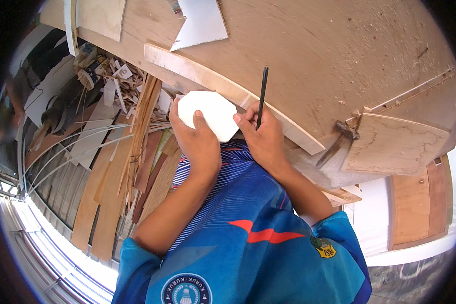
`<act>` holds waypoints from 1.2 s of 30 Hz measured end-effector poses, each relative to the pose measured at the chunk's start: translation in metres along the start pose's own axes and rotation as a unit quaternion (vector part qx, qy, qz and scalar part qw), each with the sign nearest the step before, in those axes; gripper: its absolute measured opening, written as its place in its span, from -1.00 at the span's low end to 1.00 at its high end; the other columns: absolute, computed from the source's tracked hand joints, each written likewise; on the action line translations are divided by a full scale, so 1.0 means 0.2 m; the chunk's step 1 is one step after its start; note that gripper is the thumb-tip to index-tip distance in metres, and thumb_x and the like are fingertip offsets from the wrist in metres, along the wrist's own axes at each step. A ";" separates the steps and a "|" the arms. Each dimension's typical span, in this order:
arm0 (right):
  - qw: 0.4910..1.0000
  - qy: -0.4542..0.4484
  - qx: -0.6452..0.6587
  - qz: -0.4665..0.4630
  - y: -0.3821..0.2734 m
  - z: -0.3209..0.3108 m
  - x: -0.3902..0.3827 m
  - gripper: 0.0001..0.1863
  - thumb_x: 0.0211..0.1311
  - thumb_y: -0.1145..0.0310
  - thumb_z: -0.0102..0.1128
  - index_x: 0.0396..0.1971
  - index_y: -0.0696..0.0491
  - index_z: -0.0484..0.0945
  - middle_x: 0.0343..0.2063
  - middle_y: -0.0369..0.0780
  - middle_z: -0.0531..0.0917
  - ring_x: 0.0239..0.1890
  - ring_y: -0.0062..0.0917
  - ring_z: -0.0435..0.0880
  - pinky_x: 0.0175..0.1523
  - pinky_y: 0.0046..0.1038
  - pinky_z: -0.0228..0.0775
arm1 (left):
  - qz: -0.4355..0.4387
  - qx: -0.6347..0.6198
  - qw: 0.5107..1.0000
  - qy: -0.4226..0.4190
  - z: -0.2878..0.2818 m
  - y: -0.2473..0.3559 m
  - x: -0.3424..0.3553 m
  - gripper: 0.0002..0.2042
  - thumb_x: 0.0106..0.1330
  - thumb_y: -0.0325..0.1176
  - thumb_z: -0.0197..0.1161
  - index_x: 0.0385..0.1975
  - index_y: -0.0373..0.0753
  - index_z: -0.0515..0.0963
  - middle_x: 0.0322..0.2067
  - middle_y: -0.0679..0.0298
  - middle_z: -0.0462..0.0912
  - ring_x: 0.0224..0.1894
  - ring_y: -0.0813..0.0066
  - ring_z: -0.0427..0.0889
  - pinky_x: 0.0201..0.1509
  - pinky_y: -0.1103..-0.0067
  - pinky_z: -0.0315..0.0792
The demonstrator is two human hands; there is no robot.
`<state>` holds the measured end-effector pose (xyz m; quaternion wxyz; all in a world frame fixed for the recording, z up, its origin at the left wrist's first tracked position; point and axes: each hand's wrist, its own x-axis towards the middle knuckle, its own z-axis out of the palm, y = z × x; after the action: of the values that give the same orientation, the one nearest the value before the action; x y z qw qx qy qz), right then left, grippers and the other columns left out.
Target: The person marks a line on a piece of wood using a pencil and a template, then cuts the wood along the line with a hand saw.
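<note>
flecked workbench (314, 45) spreads beyond a long wooden strip (202, 71), a hammer (343, 133) near the strip's right end; on the strip's near side, the left hand (195, 139) grasps a white many-sided panel (210, 109), thumb on top, while the right hand (265, 138) clasps a dark pencil (262, 93), thumb at the panel's edge. keeping the panel steady and the pencil light would likely serve best.

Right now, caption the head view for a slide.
Left hand holding a white angular piece, right hand a black pencil, hammer lying to the right.
</note>
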<state>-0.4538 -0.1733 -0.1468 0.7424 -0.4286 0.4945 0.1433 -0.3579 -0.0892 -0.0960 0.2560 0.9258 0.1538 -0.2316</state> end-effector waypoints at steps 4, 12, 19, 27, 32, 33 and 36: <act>0.997 0.006 -0.065 -0.029 -0.03 -0.09 -0.04 -0.71 0.43 0.20 0.29 -0.34 0.14 0.53 -0.61 -0.18 0.59 -0.53 -0.48 0.59 -0.36 -0.33 0.40 | 0.022 0.062 0.997 0.045 0.05 0.01 -0.05 -0.45 0.55 -0.49 0.05 0.49 -0.43 0.13 0.39 -0.17 0.28 0.43 -0.03 0.33 0.51 0.24 0.23; 0.993 0.023 0.082 -0.076 0.07 -0.22 -0.04 -0.65 0.53 0.17 0.11 -0.29 0.18 0.59 -0.56 -0.23 0.63 -0.46 -0.56 0.58 -0.32 -0.39 0.39 | -0.006 -0.030 0.996 0.084 0.13 0.00 -0.10 -0.42 0.56 -0.52 0.01 0.53 -0.38 0.04 0.42 -0.16 0.21 0.43 -0.02 0.31 0.51 0.25 0.25; 0.986 0.028 0.119 -0.111 0.06 -0.26 -0.04 -0.65 0.55 0.19 0.06 -0.32 0.18 0.56 -0.56 -0.24 0.58 -0.46 -0.57 0.54 -0.33 -0.40 0.35 | -0.028 -0.006 0.994 0.102 0.16 0.05 -0.12 -0.43 0.54 -0.55 0.02 0.52 -0.34 0.08 0.38 -0.05 0.27 0.38 0.17 0.40 0.46 0.37 0.36; 0.990 -0.023 0.121 -0.074 0.05 -0.24 -0.03 -0.57 0.56 0.15 -0.04 -0.42 0.17 0.54 -0.55 -0.21 0.57 -0.43 -0.51 0.55 -0.29 -0.38 0.37 | 0.007 0.023 0.994 0.102 0.14 0.00 -0.12 -0.42 0.53 -0.54 0.02 0.52 -0.37 0.07 0.38 -0.06 0.26 0.39 0.15 0.38 0.47 0.35 0.34; 0.946 0.034 0.145 -0.286 0.06 -0.16 0.05 -0.55 0.56 0.19 -0.10 -0.49 0.17 0.51 -0.49 -0.13 0.58 -0.32 -0.40 0.57 -0.20 -0.32 0.38 | 0.029 0.011 0.997 0.073 0.13 -0.01 -0.11 -0.43 0.55 -0.52 0.01 0.52 -0.38 0.04 0.39 -0.21 0.24 0.43 -0.09 0.31 0.51 0.22 0.24; 0.945 0.030 0.136 -0.297 0.06 -0.17 0.05 -0.56 0.55 0.21 -0.11 -0.50 0.17 0.50 -0.47 -0.11 0.58 -0.29 -0.37 0.57 -0.17 -0.31 0.38 | 0.028 0.010 0.997 0.074 0.13 -0.02 -0.10 -0.43 0.55 -0.52 0.01 0.52 -0.38 0.04 0.39 -0.21 0.24 0.43 -0.09 0.31 0.51 0.22 0.24; 0.952 0.027 0.129 -0.275 0.07 -0.17 0.04 -0.58 0.56 0.23 -0.04 -0.50 0.18 0.50 -0.49 -0.12 0.56 -0.35 -0.39 0.56 -0.21 -0.36 0.41 | 0.052 0.046 0.994 0.081 0.12 -0.03 -0.10 -0.42 0.54 -0.52 0.01 0.52 -0.38 0.04 0.40 -0.23 0.24 0.44 -0.12 0.30 0.52 0.20 0.21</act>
<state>-0.4797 -0.1920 -0.1657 0.7881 -0.4526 0.3919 -0.1432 -0.3868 -0.1006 -0.1066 0.2116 0.9591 0.1151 -0.1487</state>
